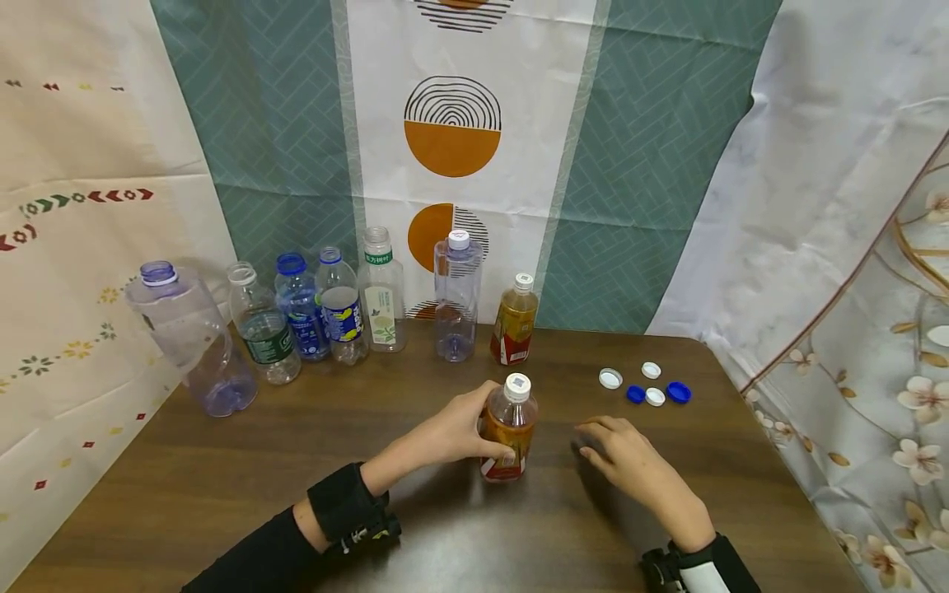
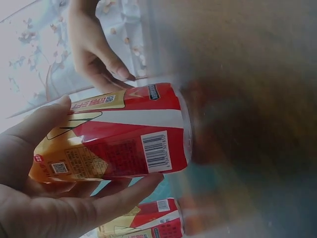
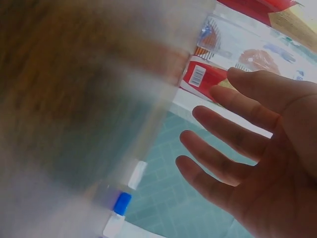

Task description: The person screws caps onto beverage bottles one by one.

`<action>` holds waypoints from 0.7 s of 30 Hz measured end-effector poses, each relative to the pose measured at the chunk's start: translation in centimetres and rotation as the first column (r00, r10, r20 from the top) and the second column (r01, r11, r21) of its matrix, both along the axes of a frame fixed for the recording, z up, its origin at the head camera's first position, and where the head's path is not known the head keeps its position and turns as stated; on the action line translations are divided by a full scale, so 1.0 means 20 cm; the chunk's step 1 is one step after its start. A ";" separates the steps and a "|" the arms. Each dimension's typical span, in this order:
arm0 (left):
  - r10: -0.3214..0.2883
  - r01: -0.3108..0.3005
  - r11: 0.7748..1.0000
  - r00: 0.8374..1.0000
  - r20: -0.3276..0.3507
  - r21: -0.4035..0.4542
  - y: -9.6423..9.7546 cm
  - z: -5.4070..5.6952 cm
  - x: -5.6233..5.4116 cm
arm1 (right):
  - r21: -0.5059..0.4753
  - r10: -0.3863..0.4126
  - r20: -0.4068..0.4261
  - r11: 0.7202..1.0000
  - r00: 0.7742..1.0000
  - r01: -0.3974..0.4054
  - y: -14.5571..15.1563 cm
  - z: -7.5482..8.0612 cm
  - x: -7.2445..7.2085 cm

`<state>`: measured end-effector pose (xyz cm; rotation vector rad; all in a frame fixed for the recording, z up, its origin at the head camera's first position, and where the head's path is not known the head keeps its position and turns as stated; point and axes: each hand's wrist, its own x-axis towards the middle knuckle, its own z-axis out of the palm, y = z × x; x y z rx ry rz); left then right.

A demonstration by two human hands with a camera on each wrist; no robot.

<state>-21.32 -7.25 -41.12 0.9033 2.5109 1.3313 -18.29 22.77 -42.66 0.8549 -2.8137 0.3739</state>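
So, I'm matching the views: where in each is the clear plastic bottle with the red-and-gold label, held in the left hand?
Head: red-and-gold labelled clear plastic bottle, below and slightly right of centre, in the left hand.
Left wrist: same bottle, sideways, left of centre.
Right wrist: same bottle, apparently, cut off top right.
Shared landmark: the other red-and-gold labelled plastic bottle, behind it in the head view.

Brown table [image 1: 185, 478], patterned cloth [image 1: 526, 181] — green, white
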 end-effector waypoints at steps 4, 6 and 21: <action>0.031 -0.031 0.999 0.999 0.018 0.034 0.00 0.01 -0.04 | -0.011 0.003 -0.010 1.000 1.000 -0.004 0.01 0.02 0.00; 0.058 -0.059 0.997 0.998 0.028 0.055 0.00 0.01 -0.07 | -0.015 0.009 -0.019 1.000 1.000 -0.009 0.01 0.02 0.01; 0.257 -0.257 0.961 0.966 0.021 0.100 0.06 0.00 -0.42 | -0.020 0.015 -0.006 1.000 1.000 -0.016 0.02 0.04 0.00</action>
